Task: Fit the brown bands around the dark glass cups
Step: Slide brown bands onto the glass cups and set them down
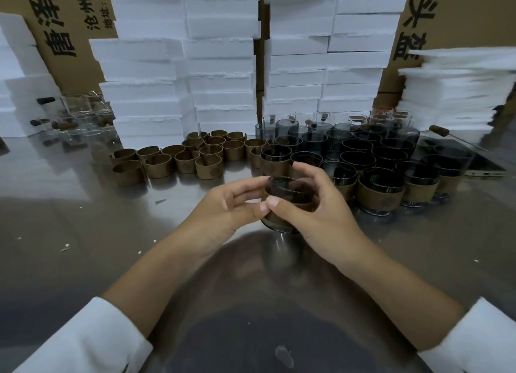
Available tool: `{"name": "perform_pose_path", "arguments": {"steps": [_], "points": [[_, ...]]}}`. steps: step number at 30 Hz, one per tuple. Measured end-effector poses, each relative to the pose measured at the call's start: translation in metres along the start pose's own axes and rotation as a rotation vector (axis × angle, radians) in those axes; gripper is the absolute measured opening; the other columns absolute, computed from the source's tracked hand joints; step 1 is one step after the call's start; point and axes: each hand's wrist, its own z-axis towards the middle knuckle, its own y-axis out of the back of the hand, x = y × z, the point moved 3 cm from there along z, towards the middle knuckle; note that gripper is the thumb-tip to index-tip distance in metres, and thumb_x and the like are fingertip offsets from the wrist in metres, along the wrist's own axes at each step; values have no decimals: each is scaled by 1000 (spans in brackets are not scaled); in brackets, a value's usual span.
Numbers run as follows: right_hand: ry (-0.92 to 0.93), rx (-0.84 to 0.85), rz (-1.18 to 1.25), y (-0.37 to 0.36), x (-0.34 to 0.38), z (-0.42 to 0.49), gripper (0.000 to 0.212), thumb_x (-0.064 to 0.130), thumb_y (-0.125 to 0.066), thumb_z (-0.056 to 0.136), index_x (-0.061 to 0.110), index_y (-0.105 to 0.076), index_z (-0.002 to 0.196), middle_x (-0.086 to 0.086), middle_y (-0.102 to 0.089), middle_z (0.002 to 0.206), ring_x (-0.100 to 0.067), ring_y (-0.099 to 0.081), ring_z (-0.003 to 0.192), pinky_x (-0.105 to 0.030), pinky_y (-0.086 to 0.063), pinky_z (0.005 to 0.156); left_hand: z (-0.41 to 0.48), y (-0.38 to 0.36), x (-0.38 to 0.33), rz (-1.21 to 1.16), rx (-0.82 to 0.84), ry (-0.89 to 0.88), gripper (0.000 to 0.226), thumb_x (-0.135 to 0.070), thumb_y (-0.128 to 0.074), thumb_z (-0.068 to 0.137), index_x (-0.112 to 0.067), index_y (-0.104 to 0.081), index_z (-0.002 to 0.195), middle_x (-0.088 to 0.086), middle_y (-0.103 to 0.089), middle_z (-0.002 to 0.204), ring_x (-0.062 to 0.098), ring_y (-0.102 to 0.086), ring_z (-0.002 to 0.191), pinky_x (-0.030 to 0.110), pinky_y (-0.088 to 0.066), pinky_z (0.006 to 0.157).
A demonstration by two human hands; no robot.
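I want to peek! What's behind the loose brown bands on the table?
Tall stacks of white foam boxes stand right behind the brown bands. Brown cardboard shows beside the stacks, but the boxes cover whatever lies behind them.

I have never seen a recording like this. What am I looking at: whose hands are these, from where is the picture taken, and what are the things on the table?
There is no machine here: a person works with bare hands. The one picture comes from a camera worn on the person's head, looking forward and down, so the two arms in white sleeves reach away from you. The left hand and the right hand together hold one dark glass cup, with a brown band round its lower part. On the shiny metal table, loose brown bands lie to the left and dark cups stand to the right; the front ones already wear bands. Behind stand stacks of white boxes and cardboard.
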Motion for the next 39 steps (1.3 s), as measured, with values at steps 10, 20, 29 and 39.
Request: {"name": "perform_pose_path", "arguments": {"steps": [10, 20, 29, 39], "points": [[124, -240, -666, 36, -2, -18, 76, 43, -80, 69, 29, -44, 134, 21, -43, 107, -8, -34, 115, -24, -34, 89, 1, 6, 3, -39, -123, 26, 46, -31, -73, 62, -22, -67, 107, 0, -75, 98, 16, -71, 92, 29, -54, 89], [99, -252, -811, 49, -2, -11, 87, 44, -77, 77, 22, -28, 146, 0, -43, 138, -17, -42, 127, -27, -36, 97, 2, 4, 5, -83, -147, 27, 45, -28, -70, 63, -17, -67, 106, 1, -74, 88, 18, -72, 87, 29, -53, 85], [136, -257, -1093, 32, -3, 13, 74, 55, -59, 86, 22, -31, 146, 4, -51, 137, -15, -30, 135, -33, -14, 105, 4, 8, 4, -90, -160, -4, 40, -27, -70, 68, -17, -67, 107, 2, -74, 86, 18, -72, 87, 23, -57, 79], [-6, -140, -1341, 16, -21, 48, 61, 37, -25, 104, 11, -2, 153, -15, -2, 162, -28, 14, 149, -59, 9, 114, 11, 9, 10, -61, -163, 15, 22, -6, -61, 89, -19, -69, 105, 1, -73, 87, 19, -72, 87, 21, -56, 73]]}}
